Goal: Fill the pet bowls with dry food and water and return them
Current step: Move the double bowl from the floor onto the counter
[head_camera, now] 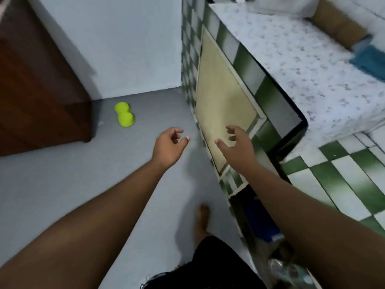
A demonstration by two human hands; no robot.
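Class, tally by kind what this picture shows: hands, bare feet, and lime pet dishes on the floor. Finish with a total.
Hands: 2 (left hand, right hand)
Bare foot: 1
Lime dish: 1 (one piece with two joined lobes)
Total: 4

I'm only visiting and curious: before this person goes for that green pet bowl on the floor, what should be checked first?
1. Left hand free: ok, holds nothing.
2. Right hand free: ok, holds nothing.
3. Lime-green double pet bowl located: ok, on the grey floor.
4. Floor between hands and bowl unobstructed: ok.
5. Bowl's contents: cannot tell.
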